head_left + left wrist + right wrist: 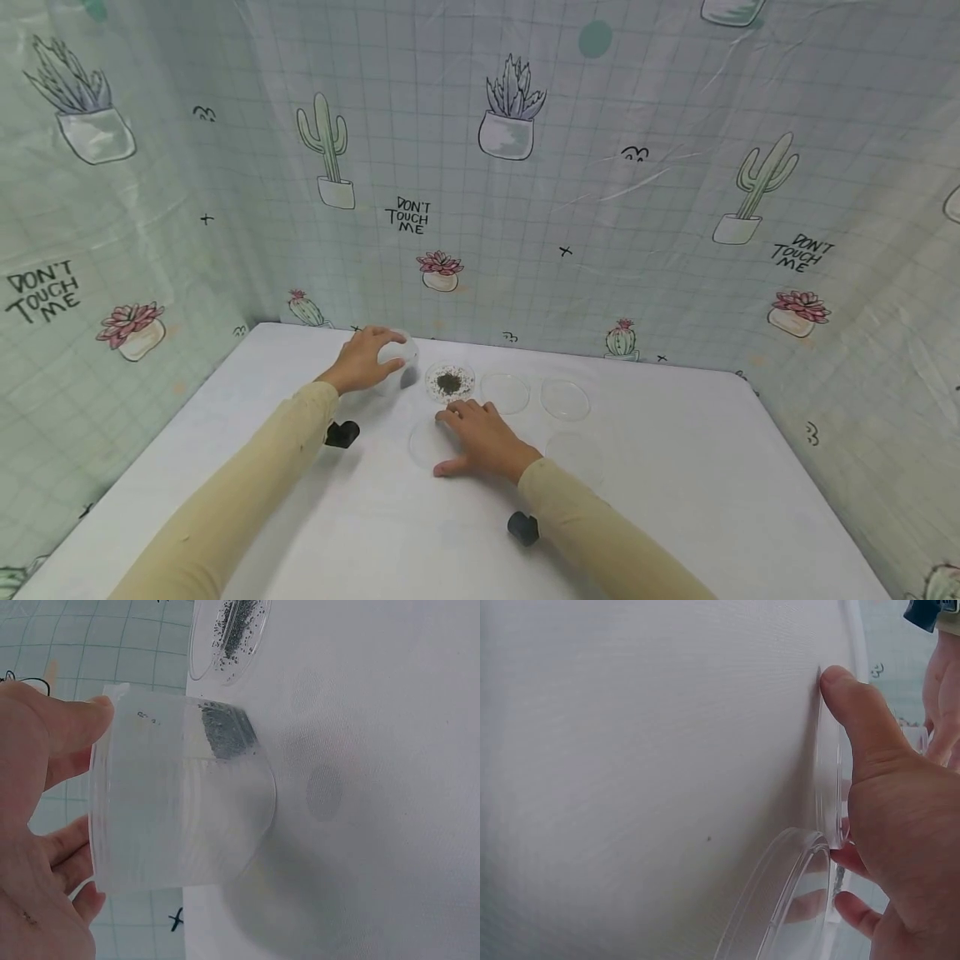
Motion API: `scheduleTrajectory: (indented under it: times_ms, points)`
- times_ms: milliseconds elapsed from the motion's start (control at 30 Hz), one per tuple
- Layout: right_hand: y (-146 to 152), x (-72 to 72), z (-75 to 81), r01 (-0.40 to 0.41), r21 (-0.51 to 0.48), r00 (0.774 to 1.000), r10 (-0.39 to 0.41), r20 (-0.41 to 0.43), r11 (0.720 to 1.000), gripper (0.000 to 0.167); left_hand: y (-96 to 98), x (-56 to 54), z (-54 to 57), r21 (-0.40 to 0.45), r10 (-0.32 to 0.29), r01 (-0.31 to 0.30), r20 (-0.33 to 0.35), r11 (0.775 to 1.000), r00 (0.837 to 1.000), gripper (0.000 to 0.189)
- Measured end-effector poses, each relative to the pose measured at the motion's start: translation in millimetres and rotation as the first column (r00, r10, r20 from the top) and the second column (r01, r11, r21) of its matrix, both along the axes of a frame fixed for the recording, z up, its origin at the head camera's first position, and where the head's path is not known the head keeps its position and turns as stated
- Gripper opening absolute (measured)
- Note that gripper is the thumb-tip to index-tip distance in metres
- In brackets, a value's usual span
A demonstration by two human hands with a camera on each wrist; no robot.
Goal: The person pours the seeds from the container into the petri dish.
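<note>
In the head view my left hand [362,360] grips a clear plastic cup [402,352] by its rim. The left wrist view shows this cup tipped on its side, with dark granules [229,733] gathered in a lower corner. Just right of it lies a clear petri dish [429,383] with dark granules heaped in its middle and scattered around. My right hand [483,440] spans another clear petri dish [417,443], nearer the front. In the right wrist view, thumb and fingers hold that dish [828,780] at opposite sides of its rim.
Two clear dishes, one in the middle [505,393] and one to its right [565,400], continue the back row. A fainter dish [576,454] lies beyond my right wrist. The white table [675,517] meets a patterned curtain [480,283] at the back and sides.
</note>
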State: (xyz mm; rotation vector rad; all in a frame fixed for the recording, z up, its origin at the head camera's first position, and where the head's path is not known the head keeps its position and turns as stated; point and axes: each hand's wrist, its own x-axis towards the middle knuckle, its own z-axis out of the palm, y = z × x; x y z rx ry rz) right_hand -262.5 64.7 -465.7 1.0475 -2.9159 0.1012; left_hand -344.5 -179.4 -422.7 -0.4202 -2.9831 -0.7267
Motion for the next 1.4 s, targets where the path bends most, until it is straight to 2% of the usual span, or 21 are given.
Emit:
scheduleTrajectory:
  times_ms: [267, 700, 933, 1400]
  points:
    - [3, -0.7, 5.1, 0.005, 0.003, 1.000, -0.005, 0.000, 1.000, 0.080, -0.7, -0.1, -2.1, 0.001, 0.001, -0.001, 0.007, 1.000, 1.000, 0.044]
    - [8, -5.3, 10.0, 0.002, -0.057, 1.000, -0.004, -0.024, 0.998, 0.076, -2.7, 1.6, 0.5, 0.024, -0.011, 0.011, 0.018, 1.000, 1.000, 0.038]
    - [10, -5.9, 15.1, 0.023, -0.082, 1.000, -0.024, -0.007, 0.996, 0.075, -4.0, -1.1, -2.8, 0.027, -0.008, 0.007, 0.014, 1.000, 1.000, 0.037]
    - [13, -15.3, 17.4, 0.066, -0.087, 0.998, -0.065, 0.010, 0.994, 0.079, -3.2, 0.4, 0.7, 0.028, -0.012, 0.011, 0.036, 1.000, 0.999, 0.038]
